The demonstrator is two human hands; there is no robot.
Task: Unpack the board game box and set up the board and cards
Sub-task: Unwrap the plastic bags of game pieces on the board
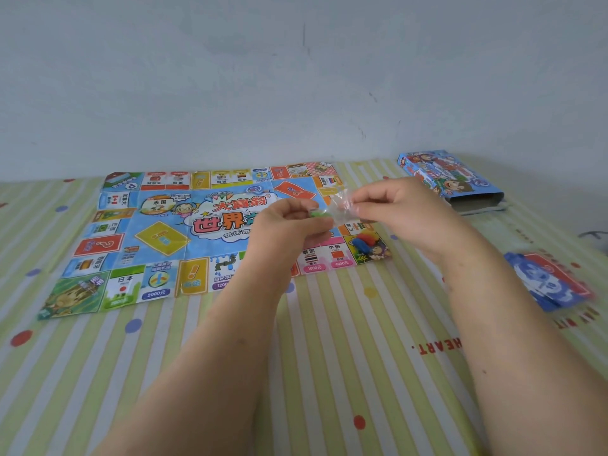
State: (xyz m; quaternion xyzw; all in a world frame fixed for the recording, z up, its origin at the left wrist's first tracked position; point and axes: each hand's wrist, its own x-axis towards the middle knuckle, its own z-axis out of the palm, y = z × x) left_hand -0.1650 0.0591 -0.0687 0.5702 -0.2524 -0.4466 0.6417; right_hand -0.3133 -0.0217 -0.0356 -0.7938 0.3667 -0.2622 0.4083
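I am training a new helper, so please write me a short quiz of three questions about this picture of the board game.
1. True or false: the game board lies unfolded on the striped sheet.
2. Choose one: what do the left hand and the right hand hold between them? A) a die B) a small clear bag C) a card
3. Fill the gap: seen from the camera, the stack of cards lies to the ____ of the board.

Key: 1 true; 2 B; 3 right.
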